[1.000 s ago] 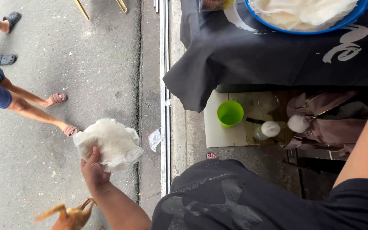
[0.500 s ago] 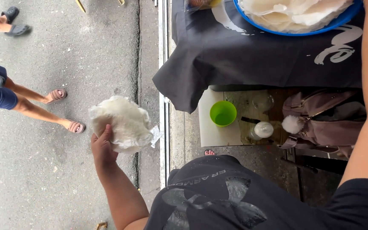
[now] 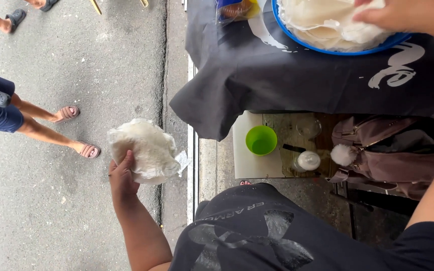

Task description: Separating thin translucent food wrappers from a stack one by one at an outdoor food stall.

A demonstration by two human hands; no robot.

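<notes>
Outward, left hand [image 3: 122, 176] under white wafers [image 3: 144, 148]

Soft, even daylight, faint shadows, deeper shade under the table, sharp focus.

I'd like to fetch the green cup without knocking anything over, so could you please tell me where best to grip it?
Grip the green cup around its side wall just below the rim, coming from its left, where the white board it stands on lies bare. It stands upright and open-mouthed; a white-capped bottle and a clear glass crowd its right.
</notes>
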